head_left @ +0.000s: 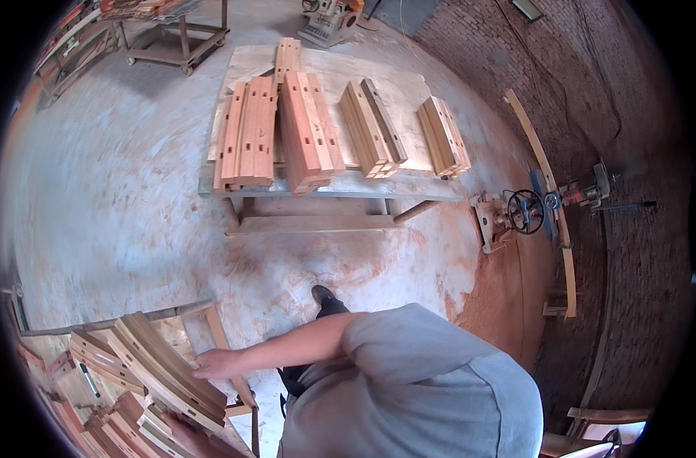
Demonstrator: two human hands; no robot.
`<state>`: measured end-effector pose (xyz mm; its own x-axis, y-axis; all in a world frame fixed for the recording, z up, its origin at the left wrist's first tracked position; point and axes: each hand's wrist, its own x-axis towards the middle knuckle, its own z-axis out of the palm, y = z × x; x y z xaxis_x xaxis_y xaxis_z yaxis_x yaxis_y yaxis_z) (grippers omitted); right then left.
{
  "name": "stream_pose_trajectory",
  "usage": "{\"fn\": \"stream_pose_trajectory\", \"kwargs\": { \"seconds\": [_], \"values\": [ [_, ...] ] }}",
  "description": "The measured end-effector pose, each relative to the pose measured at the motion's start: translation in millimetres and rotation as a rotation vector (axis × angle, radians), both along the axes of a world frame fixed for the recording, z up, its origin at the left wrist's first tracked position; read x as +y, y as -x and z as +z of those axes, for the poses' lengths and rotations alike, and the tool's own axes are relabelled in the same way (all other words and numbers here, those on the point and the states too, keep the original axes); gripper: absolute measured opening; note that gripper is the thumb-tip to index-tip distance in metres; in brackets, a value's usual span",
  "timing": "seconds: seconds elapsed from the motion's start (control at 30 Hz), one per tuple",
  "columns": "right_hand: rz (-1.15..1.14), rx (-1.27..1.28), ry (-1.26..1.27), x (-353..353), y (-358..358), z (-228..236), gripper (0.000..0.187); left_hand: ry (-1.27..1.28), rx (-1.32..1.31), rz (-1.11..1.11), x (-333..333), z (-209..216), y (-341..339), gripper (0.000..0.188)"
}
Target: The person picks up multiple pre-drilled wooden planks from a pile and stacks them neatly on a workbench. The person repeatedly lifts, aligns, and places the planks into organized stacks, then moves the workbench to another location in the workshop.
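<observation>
At the lower left, a bundle of curved, pale wooden rails (161, 366) lies slanted over other wooden pieces. My right hand (217, 364) reaches across to the bundle's outer edge, fingers together and closed against the wood. Close to the near end of the same bundle is my left hand (189, 435), dark and partly covered; its fingers are hidden. More slotted wooden rails (100, 359) lie just beyond the bundle. Several reddish pieces (107, 435) are stacked nearer the lower edge.
A low table (317, 191) ahead bears stacks of reddish slotted rails (306, 130) and paler ones (367, 130). On the right stands a machine with a handwheel (525, 211), beside a long curved wooden strip (533, 141). A wheeled rack (176, 55) stands far left.
</observation>
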<state>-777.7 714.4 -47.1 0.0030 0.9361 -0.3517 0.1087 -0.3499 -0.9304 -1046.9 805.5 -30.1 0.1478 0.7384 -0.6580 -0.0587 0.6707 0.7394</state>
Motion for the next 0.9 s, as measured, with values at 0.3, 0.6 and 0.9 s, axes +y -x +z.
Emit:
{"fn": "stream_pose_trajectory", "kwargs": {
  "seconds": [0.3, 0.6, 0.9],
  "values": [
    [-0.686, 0.249, 0.342, -258, -294, -20, 0.037, -0.332, 0.563, -0.102, -60, 88, -68, 0.063],
    [-1.097, 0.386, 0.228, -420, -443, -16, 0.032, -0.453, 0.645, -0.231, -148, 106, -236, 0.06],
    [-1.215, 0.371, 0.201, -469, -458, -33, 0.029, -0.454, 0.54, -0.345, -212, 96, -321, 0.042]
  ]
}}
